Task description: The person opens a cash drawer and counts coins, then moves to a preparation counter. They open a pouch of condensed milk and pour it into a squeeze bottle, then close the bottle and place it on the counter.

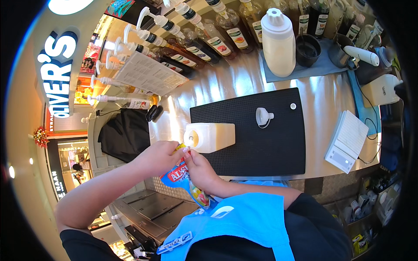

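Observation:
My left hand (156, 158) and my right hand (202, 171) meet at the top of a blue and red printed pouch (176, 174), both pinching its upper corner. The pouch tilts over the front edge of the counter, its lower end near my blue apron. Just beyond my fingers, an uncapped translucent plastic jug (218, 137) with pale yellow contents has its round mouth by my fingertips. The jug is on a black rubber bar mat (248, 156). Farther right on that mat lies a white plastic cap (262, 117) with a ring strap. My fingers partly hide the pouch's upper edge.
Syrup bottles with pumps (217, 42) line the back of the steel counter. A white squeeze bottle (278, 45) and a dark cup (308, 50) stand on a blue cloth. At the right lies a digital scale (346, 142); a black cloth bag (125, 135) is at the left.

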`<state>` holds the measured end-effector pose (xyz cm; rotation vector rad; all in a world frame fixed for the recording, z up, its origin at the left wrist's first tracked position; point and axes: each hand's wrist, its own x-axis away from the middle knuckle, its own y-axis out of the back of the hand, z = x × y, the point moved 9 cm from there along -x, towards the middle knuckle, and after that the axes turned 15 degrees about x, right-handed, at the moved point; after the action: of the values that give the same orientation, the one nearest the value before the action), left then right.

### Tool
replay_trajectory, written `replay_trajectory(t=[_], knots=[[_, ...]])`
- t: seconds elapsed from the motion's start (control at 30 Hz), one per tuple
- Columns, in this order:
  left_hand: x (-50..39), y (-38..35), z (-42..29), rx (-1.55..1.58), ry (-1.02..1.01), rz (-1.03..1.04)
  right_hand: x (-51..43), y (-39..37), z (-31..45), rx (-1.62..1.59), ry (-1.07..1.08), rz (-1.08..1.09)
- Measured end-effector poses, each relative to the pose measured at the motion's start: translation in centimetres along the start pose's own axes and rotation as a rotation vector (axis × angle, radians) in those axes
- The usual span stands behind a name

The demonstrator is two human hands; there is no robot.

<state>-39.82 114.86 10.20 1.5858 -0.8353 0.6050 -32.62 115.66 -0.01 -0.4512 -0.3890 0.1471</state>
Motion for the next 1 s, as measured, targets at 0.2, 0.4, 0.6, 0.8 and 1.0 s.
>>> replay_trajectory(t=[0.2, 0.4, 0.6, 0.8, 1.0], knots=[[0.0, -0.5, 0.0, 0.207, -0.02, -0.144, 1.0, -0.8, 0.2, -0.411, -0.112, 0.085], [0.2, -0.2, -0.6, 0.083, -0.213, -0.285, 0.8, -1.7, 0.2, -0.645, -0.142, 0.055], [0.5, -0.3, 0.2, 0.14, -0.304, -0.429, 0.3, -1.9, -0.4, -0.63, -0.092, 0.027], [0.8, -0.6, 0.0, 0.103, -0.348, -0.49, 0.1, -1.8, -0.8, -0.598, -0.077, -0.007], [0.7, -0.8, -0.4, 0.003, -0.299, -0.431, 0.3, -1.4, 0.1, -0.512, 0.099, -0.071]])
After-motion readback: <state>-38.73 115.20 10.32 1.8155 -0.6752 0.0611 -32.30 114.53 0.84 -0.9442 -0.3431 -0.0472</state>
